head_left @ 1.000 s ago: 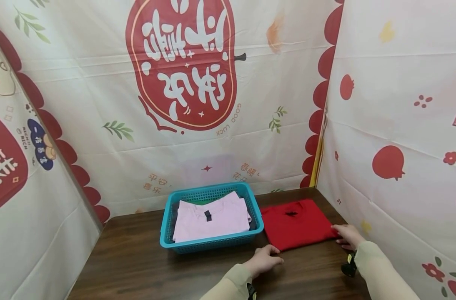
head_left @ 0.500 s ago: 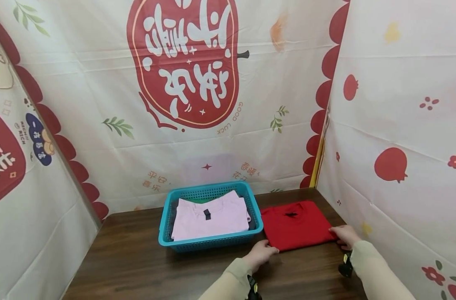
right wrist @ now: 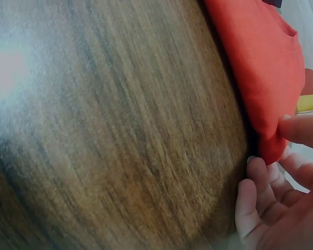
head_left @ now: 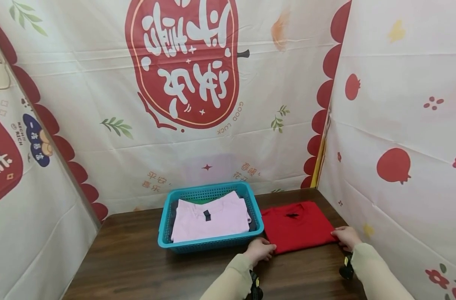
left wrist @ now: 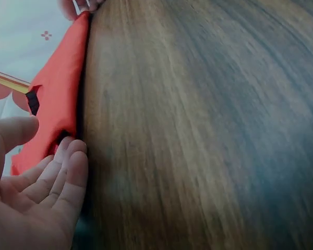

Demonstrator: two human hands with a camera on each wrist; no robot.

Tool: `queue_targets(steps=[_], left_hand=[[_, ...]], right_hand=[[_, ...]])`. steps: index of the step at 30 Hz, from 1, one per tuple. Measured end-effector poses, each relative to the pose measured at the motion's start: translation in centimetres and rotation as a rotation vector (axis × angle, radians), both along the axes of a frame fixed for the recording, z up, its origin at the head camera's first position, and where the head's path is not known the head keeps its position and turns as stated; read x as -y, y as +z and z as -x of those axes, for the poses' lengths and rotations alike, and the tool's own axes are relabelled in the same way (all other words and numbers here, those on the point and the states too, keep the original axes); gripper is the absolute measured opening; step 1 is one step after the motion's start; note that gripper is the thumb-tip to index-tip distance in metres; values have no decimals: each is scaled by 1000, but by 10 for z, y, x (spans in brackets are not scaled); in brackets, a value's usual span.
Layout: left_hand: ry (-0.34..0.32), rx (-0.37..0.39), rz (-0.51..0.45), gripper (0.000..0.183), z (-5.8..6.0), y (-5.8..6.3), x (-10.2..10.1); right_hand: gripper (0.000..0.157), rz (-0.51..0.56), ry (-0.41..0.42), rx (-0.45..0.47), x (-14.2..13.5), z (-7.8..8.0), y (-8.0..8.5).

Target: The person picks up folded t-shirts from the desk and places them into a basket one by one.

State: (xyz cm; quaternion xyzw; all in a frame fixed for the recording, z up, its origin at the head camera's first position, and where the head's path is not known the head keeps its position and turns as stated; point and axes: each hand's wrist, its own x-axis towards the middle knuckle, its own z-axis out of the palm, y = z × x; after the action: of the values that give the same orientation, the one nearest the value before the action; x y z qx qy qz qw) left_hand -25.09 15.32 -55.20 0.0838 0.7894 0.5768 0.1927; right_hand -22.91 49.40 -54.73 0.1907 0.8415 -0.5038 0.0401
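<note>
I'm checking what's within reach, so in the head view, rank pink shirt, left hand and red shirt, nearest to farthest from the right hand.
1. Red shirt: touching the right hand, just to its left.
2. Left hand: at the shirt's near left corner.
3. Pink shirt: farthest left, inside the basket.

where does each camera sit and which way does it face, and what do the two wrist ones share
Head: worn on the head, facing forward and down at the table, teal basket and folded red shirt; both forearms and hands, left hand and right hand, show.
Left wrist: looks along the shirt's near edge; left hand at lower left, part of the right hand at top.
Right wrist: looks along that edge from the opposite end; right hand at lower right.
Both wrist views share: red shirt, table, right hand.
</note>
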Motion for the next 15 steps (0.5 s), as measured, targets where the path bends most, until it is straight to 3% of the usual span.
queue_targets(steps=[8,15], left_hand=[[71,-82,134,23,3,-13,-11],[55,-89,226,25,1,-10,-13]], right_hand=[[55,-33,-25,-38,-1,0,-6],[49,-64,-22,-51,0,-1,-8]])
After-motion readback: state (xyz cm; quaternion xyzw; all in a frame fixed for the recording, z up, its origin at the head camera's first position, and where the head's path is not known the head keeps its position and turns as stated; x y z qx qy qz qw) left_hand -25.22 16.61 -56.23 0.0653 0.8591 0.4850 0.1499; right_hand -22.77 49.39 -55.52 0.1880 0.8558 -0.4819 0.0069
